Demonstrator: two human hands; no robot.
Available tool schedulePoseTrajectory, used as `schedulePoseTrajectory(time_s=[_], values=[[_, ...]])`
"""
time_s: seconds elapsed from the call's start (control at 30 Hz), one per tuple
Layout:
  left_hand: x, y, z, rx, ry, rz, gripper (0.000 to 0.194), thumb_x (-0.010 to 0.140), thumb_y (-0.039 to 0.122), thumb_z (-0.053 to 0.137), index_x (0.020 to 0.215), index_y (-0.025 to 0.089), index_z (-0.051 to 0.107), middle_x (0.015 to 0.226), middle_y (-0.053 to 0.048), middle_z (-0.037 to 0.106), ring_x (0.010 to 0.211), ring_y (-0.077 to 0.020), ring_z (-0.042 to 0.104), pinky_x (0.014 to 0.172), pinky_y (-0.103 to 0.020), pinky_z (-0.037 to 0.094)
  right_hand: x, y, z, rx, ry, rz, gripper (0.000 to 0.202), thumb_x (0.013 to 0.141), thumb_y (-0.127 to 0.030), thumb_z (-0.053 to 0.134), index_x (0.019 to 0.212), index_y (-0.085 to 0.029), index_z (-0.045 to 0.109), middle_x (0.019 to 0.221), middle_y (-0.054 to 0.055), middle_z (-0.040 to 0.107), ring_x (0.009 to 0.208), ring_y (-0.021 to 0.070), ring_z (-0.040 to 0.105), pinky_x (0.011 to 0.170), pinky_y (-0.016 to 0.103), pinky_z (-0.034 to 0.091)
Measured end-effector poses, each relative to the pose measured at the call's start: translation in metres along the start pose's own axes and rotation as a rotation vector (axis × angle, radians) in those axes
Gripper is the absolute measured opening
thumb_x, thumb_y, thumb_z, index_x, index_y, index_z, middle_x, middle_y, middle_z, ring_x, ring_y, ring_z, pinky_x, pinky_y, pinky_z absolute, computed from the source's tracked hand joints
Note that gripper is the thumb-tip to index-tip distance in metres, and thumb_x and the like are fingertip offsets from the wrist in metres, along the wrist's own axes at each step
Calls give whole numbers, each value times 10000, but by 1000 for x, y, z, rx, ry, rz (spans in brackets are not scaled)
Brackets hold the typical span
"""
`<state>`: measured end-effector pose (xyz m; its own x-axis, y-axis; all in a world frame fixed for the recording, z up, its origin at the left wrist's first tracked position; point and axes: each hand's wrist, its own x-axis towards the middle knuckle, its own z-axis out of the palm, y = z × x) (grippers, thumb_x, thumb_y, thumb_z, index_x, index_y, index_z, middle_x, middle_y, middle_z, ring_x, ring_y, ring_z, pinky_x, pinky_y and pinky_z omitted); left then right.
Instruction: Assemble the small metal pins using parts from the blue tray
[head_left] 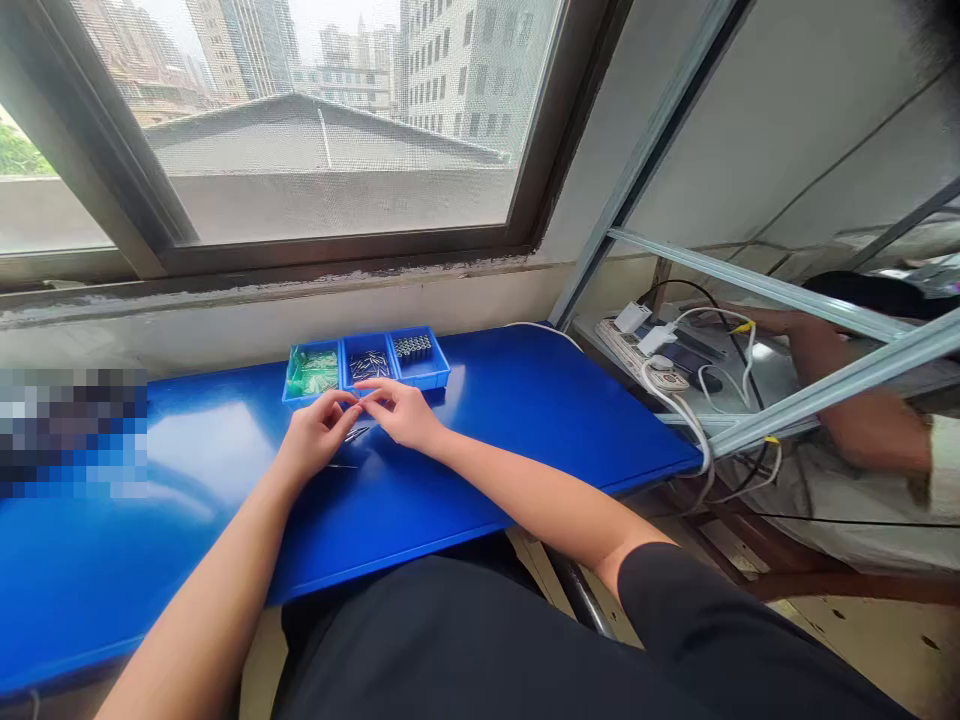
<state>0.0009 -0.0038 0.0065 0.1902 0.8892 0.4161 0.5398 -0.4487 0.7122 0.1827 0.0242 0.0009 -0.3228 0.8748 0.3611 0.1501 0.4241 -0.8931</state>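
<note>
My left hand (316, 436) and my right hand (403, 414) meet over the blue table (465, 480), fingertips pinched together. Whatever is between them is too small to make out. Just beyond stand three joined blue bins (429, 381). In the left bin lies a green-tinted plastic bag (313, 372) of small parts. Slim metal pieces (368, 364) fill the middle bin. Short metal cylinders (412, 348) stand in rows at the back of the right bin. Under my hands, a few thin metal pieces (356, 434) lie loose on the tabletop.
A window (337, 240) and wall run behind the table. To the right are a metal frame (757, 285), a power strip (637, 350) with chargers, and white cables (697, 430) hanging by the table's corner. Another person's arm (832, 390) rests beyond the frame. The far left is pixelated.
</note>
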Motion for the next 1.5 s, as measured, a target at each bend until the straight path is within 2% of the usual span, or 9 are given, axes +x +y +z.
schedulePoseTrajectory(time_s=[0.2, 0.43, 0.63, 0.77, 0.87, 1.03, 1.23, 1.37, 1.5], values=[[-1, 1, -1, -11, -27, 1, 285, 861, 402, 649, 1058, 202, 696, 549, 64, 467, 480, -82, 390, 492, -212, 337, 1, 4, 1, 178, -20, 84, 318, 878, -255, 653, 1193, -219, 629, 887, 36, 770, 979, 205, 739, 935, 384, 571], [0, -2, 2, 18, -9, -10, 329, 825, 426, 695, 1067, 203, 677, 566, 68, 474, 483, -79, 401, 496, -209, 349, 2, 3, 4, 302, -11, 134, 283, 855, -292, 674, 1109, -213, 575, 834, 15, 759, 871, 194, 749, 881, 385, 586], [0, 0, 1, 66, 37, -24, 265, 887, 431, 601, 977, 194, 678, 545, 65, 463, 476, -83, 397, 494, -213, 328, 2, 5, 5, 260, -2, 126, 197, 877, -296, 651, 1036, -203, 581, 746, -1, 726, 816, 186, 749, 849, 371, 583], [1, -1, 0, 105, 54, -37, 271, 892, 438, 589, 950, 188, 675, 546, 61, 467, 487, -90, 403, 508, -223, 331, 2, 7, 5, 236, 5, 127, 151, 874, -300, 657, 961, -190, 601, 784, 26, 737, 805, 186, 747, 816, 350, 581], [1, -3, -1, 134, 60, -36, 274, 906, 425, 558, 950, 183, 677, 554, 53, 489, 496, -98, 411, 514, -231, 336, 3, 7, 6, 262, 9, 135, 156, 870, -311, 665, 942, -183, 610, 847, 48, 753, 771, 173, 742, 796, 338, 583], [3, -3, -2, 180, 59, -42, 306, 935, 410, 485, 897, 169, 670, 651, 9, 607, 537, -109, 474, 549, -239, 380, 4, 6, 5, 330, 8, 144, 210, 840, -356, 697, 918, -173, 628, 896, 68, 758, 737, 164, 729, 782, 336, 592], [4, -3, -2, 205, 57, -53, 330, 942, 405, 460, 853, 164, 667, 643, -2, 617, 546, -115, 495, 571, -242, 400, 5, 5, 4, 357, 14, 153, 280, 794, -423, 728, 860, -166, 639, 830, 57, 740, 767, 179, 725, 753, 326, 593], [4, -4, -2, 205, 52, -63, 337, 944, 409, 459, 854, 166, 673, 629, 4, 612, 544, -114, 500, 572, -240, 402, 6, 7, 4, 330, 24, 179, 273, 785, -412, 735, 847, -158, 658, 790, 48, 725, 793, 172, 713, 737, 299, 574], [3, -4, -2, 185, 55, -44, 333, 938, 424, 469, 880, 170, 676, 648, 8, 622, 559, -116, 509, 580, -237, 414, 8, 9, 3, 356, 13, 220, 301, 753, -408, 762, 882, -151, 672, 821, 53, 722, 802, 166, 696, 635, 249, 538]])
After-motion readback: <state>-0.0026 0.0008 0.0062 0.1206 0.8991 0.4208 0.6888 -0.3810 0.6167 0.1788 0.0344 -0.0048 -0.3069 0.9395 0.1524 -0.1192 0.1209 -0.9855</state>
